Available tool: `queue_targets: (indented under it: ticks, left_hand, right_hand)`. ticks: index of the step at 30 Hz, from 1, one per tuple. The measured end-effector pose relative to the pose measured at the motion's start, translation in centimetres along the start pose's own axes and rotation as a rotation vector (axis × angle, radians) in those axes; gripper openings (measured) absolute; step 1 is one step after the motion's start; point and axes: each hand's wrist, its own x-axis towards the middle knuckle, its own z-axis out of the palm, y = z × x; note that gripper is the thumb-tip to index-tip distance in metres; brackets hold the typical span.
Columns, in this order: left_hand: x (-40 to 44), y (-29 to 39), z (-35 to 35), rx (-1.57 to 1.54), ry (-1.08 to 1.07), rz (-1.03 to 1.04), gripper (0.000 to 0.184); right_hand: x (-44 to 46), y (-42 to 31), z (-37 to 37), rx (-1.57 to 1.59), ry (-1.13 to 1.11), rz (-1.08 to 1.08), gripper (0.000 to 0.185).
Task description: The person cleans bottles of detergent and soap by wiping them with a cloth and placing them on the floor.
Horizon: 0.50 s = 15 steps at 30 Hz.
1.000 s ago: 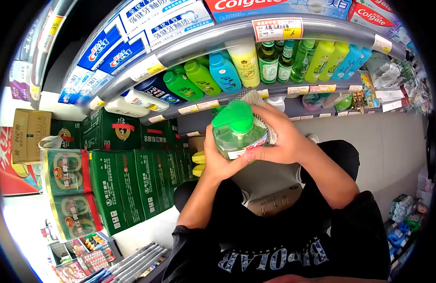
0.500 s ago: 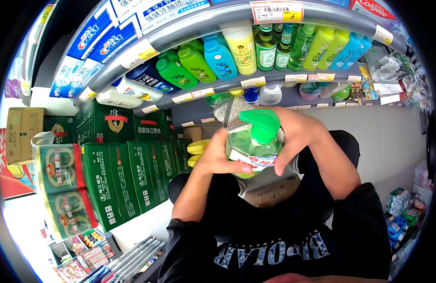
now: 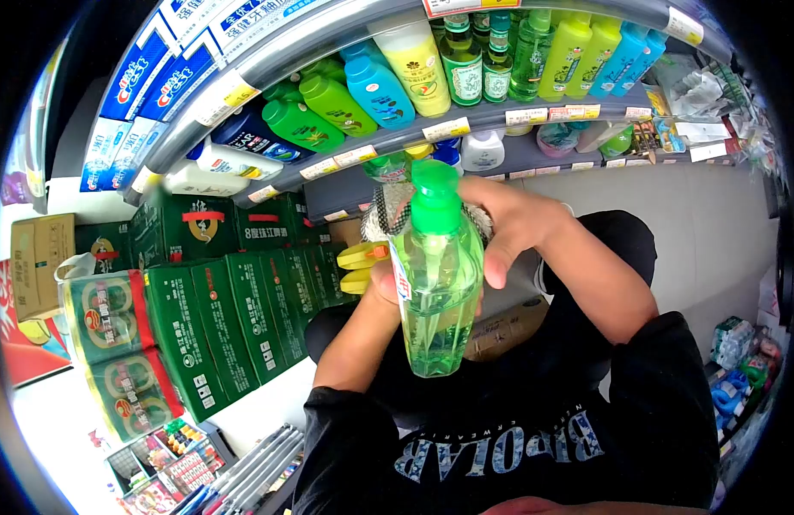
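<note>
My left hand point(image 3: 383, 289) was closed on one green pump bottle point(image 3: 440, 296), frame centre. Right hand point(image 3: 519, 225): thumb stood apart; whether fingers gripped the speckled cloth point(image 3: 380, 212), I couldn't tell. Hazard, I judged: smooth plastic slipping, held one-sidedly.

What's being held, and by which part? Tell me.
A green pump bottle, by its body, in the left hand; whether the right hand grips it too is unclear.

Glossy clear-plastic bottle point(image 3: 441, 309); rough, woven-looking cloth point(image 3: 382, 213); matt cardboard box point(image 3: 41, 264).
</note>
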Motion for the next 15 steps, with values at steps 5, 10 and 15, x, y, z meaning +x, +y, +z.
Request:
queue_targets:
  ticks: [5, 10, 15]
  left_hand:
    - [-0.4, -0.2, 2.0, -0.101, 0.215, 0.064, 0.076]
    - [-0.2, 1.3, 2.5, 0.155, 0.335, 0.163, 0.070]
    - [-1.0, 2.7, 1.0, 0.547, 0.490, 0.382, 0.101]
  right_hand:
    - [0.1, -1.1, 1.6, 0.289, 0.013, 0.043, 0.102]
    - [1.0, 0.3, 2.3, 0.085, 0.235, -0.204, 0.090]
    - [1.6, 0.9, 2.4, -0.812, 0.452, -0.738, 0.067]
